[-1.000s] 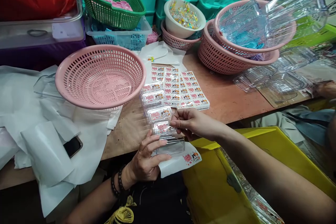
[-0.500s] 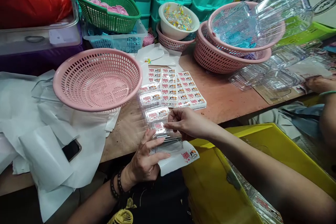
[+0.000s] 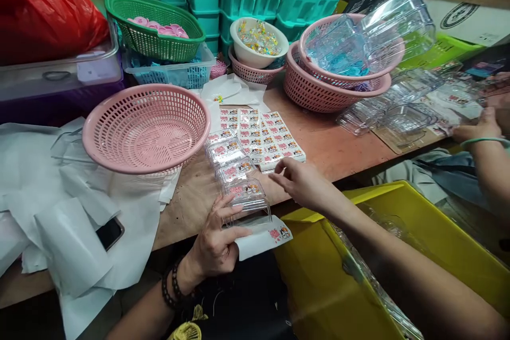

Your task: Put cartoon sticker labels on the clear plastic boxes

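My left hand (image 3: pixel 217 239) pinches a white sticker strip (image 3: pixel 257 240) that carries one cat sticker (image 3: pixel 284 232) near its right end. Its raised fingers lie along the side of the nearest clear plastic box (image 3: pixel 249 203). On top of that box sits a cat-and-pink-lettering sticker (image 3: pixel 243 189). A row of similar labelled clear boxes (image 3: pixel 225 149) runs away from me on the table. My right hand (image 3: pixel 303 183) hovers right of the boxes, its fingers loosely bent and apart, with nothing seen in them. Sticker sheets (image 3: pixel 274 138) lie stacked just beyond it.
A pink basket (image 3: pixel 147 162) stands left of the boxes, beside crumpled white paper (image 3: pixel 71 234) and a phone (image 3: pixel 110 232). Stacked pink baskets (image 3: pixel 334 96) stand at the back right. A yellow bin (image 3: pixel 319 276) is below the table edge. Another person's hand (image 3: pixel 480 127) is far right.
My right hand has let go of the sticker on the nearest box and moved right, its fingers loosening. My left hand keeps the strip. The view has shifted slightly.
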A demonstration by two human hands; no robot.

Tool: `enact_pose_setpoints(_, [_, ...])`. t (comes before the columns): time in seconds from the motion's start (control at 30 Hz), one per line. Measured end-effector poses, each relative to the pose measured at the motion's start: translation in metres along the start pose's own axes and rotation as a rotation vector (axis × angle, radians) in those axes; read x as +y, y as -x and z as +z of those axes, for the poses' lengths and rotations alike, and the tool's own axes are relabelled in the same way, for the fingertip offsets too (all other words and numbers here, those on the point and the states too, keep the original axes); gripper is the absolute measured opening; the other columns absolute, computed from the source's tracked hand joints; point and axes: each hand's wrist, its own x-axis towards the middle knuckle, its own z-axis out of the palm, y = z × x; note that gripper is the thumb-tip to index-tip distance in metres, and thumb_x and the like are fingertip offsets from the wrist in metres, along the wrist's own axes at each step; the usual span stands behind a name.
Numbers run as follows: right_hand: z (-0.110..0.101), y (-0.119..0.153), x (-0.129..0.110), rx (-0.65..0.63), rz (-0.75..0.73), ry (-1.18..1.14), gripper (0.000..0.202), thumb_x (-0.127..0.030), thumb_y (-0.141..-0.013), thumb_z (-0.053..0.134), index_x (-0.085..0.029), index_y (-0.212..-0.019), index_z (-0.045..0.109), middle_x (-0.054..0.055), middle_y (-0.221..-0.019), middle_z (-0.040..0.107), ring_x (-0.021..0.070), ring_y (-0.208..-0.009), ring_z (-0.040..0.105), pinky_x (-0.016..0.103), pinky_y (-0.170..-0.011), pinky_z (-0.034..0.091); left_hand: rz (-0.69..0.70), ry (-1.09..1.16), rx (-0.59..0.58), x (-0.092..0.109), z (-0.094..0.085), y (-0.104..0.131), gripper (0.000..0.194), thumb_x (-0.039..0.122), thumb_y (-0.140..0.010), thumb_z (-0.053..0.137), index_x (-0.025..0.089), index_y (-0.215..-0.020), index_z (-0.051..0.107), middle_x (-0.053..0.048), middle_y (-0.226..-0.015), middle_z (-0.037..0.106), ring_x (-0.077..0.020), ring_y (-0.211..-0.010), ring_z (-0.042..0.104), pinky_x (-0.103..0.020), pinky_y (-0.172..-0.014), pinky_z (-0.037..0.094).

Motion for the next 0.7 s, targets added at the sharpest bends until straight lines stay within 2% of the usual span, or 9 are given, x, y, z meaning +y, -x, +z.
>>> enact_pose_setpoints(0.07, [-0.005,0.025,0.003,0.057,-0.159,-0.148,0.028,-0.048,-0.092,0.059,-0.02,-0.087,0.059,0.004,-0.077,0.064,0.0181,-0.068,0.059,0.029,-0.062,0.046,-0.03,0.013,-0.028,0.004,-0.007,-0.002,0.04,-0.002,-0.069,0.056,0.02,-0.099,0.07,-0.012,-0.13,0.055,-0.0391,-0.142,0.041,-0.069,-0.115,0.031])
enact_pose_setpoints(0.13, [-0.006,0.054,0.004,-0.023,-0.359,-0.276,0.05,-0.061,-0.079,0.071,-0.02,-0.107,0.062,0.008,-0.1,0.068,0.0222,-0.088,0.066,0.033,-0.077,0.054,-0.064,0.02,-0.022,0.011,-0.015,-0.006,0.032,0.005,-0.073,0.06,0.021,-0.099,0.072,-0.013,-0.133,0.055,-0.04,-0.142,0.04,-0.071,-0.116,0.027])
enact_pose_setpoints(0.2, [-0.002,0.079,0.004,-0.138,-0.458,-0.319,0.071,-0.058,-0.069,0.083,-0.022,-0.124,0.058,0.01,-0.116,0.067,0.0244,-0.103,0.066,0.034,-0.089,0.055,-0.108,0.053,0.025,0.02,-0.021,-0.01,0.025,0.014,-0.078,0.065,0.022,-0.1,0.073,-0.013,-0.13,0.058,-0.0378,-0.137,0.046,-0.065,-0.112,0.037])
enact_pose_setpoints(0.3, [0.009,0.096,0.008,-0.163,-0.426,-0.374,0.061,-0.045,-0.074,0.083,-0.023,-0.124,0.057,0.007,-0.112,0.07,0.0206,-0.097,0.07,0.029,-0.085,0.058,-0.197,0.187,0.066,0.03,-0.027,-0.013,0.018,0.02,-0.085,0.068,0.022,-0.101,0.074,-0.011,-0.108,0.069,-0.0283,-0.113,0.065,-0.046,-0.095,0.056])
enact_pose_setpoints(0.37, [0.015,0.097,0.012,-0.065,-0.455,-0.4,0.037,-0.035,-0.084,0.076,-0.022,-0.115,0.06,0.005,-0.101,0.071,0.0174,-0.087,0.07,0.026,-0.076,0.059,-0.262,0.303,0.044,0.034,-0.033,-0.013,0.014,0.019,-0.087,0.068,0.023,-0.099,0.073,-0.007,-0.093,0.074,-0.0223,-0.094,0.071,-0.036,-0.084,0.059])
enact_pose_setpoints(0.43, [0.02,0.098,0.014,0.105,-0.573,-0.357,0.013,-0.02,-0.092,0.062,-0.022,-0.106,0.062,0.005,-0.093,0.07,0.0154,-0.081,0.069,0.025,-0.071,0.057,-0.366,0.42,-0.048,0.037,-0.045,-0.01,0.015,0.021,-0.089,0.067,0.023,-0.103,0.072,-0.007,-0.093,0.077,-0.0206,-0.088,0.073,-0.031,-0.079,0.06])
enact_pose_setpoints(0.5, [0.025,0.1,0.015,0.26,-0.719,-0.252,0.02,-0.009,-0.093,0.05,-0.022,-0.101,0.064,0.006,-0.09,0.07,0.015,-0.079,0.068,0.025,-0.068,0.056,-0.488,0.532,-0.195,0.04,-0.061,-0.01,0.032,0.034,-0.091,0.065,0.025,-0.122,0.067,-0.01,-0.116,0.074,-0.0244,-0.102,0.072,-0.034,-0.087,0.059])
enact_pose_setpoints(0.6, [0.035,0.107,0.013,0.392,-0.907,-0.068,0.023,-0.007,-0.094,0.05,-0.02,-0.105,0.066,0.009,-0.093,0.072,0.0165,-0.077,0.067,0.027,-0.065,0.054,-0.544,0.596,-0.379,0.048,-0.082,-0.015,0.069,0.058,-0.088,0.061,0.024,-0.147,0.048,-0.014,-0.146,0.056,-0.0329,-0.128,0.059,-0.046,-0.107,0.05])
enact_pose_setpoints(0.7, [0.042,0.113,0.01,0.416,-1.008,0.02,0.022,-0.011,-0.095,0.052,-0.019,-0.109,0.066,0.011,-0.094,0.073,0.018,-0.077,0.067,0.03,-0.065,0.053,-0.591,0.389,-0.482,0.059,-0.083,-0.027,0.063,0.052,-0.077,0.077,0.024,-0.132,0.065,-0.011,-0.129,0.07,-0.0321,-0.117,0.066,-0.043,-0.101,0.052])
